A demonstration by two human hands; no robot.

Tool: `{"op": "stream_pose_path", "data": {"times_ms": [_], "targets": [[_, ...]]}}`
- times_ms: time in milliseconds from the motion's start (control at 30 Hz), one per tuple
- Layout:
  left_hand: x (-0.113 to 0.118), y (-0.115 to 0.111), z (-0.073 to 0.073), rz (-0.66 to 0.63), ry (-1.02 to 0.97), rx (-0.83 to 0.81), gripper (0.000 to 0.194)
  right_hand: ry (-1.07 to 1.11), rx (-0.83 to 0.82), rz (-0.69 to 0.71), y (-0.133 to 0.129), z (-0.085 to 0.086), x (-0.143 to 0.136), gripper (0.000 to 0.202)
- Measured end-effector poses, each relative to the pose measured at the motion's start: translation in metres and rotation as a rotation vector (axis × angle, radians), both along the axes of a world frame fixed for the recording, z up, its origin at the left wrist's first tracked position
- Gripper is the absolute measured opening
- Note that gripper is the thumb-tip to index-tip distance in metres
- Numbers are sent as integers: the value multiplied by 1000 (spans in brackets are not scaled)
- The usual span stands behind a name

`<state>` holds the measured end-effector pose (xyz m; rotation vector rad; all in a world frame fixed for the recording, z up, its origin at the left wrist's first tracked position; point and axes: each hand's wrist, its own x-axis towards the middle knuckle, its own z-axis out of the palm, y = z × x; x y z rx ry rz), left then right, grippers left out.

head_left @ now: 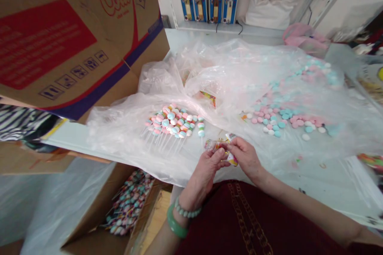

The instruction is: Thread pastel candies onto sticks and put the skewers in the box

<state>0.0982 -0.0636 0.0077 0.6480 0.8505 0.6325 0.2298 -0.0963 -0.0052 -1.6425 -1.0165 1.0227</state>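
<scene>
Close in front of my body, my left hand (212,164) pinches a small clear printed candy wrapper (213,144) between thumb and fingers. My right hand (244,157) has its fingers closed on the same wrapper's right side. Fingers cover much of the wrapper, so its contents cannot be made out. Left of my hands a pile of candy lollipops (172,121) in pink, white and blue lies on plastic sheeting, sticks toward me. One separate lollipop (200,128) lies just right of the pile. Loose round candies (278,121) are scattered to the right, partly under the plastic.
A large cardboard box (89,40) stands at the left. Below the table edge an open carton (92,207) holds many lollipops (128,203). Crumpled clear plastic (233,63) covers the table's back. Blue boxes (209,7) and a white bag (269,6) sit on the shelf.
</scene>
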Motion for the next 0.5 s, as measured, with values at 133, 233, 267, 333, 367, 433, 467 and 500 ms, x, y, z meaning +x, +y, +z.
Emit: {"op": "stream_pose_path", "data": {"times_ms": [133, 233, 267, 333, 367, 433, 467, 500], "targets": [[-25, 10, -8, 281, 88, -82, 27, -241, -4, 205, 18, -1, -30, 22], [-52, 19, -19, 469, 144, -145, 24, -412, -58, 410, 32, 2, -42, 26], [-59, 22, -23, 526, 160, -141, 25, -507, -79, 443, 37, 3, -45, 28], [-70, 26, -29, 586, 189, -121, 27, -725, -125, 462, 49, 3, -53, 29], [-73, 27, -32, 594, 200, -113, 29, -827, -149, 463, 55, 2, -57, 29], [-75, 27, -35, 592, 220, -104, 34, -968, -207, 484, 65, -2, -67, 29], [-74, 26, -35, 593, 228, -92, 36, -1000, -237, 491, 68, -5, -70, 28], [-73, 26, -36, 598, 239, -70, 37, -1014, -264, 491, 71, -8, -73, 27]]}}
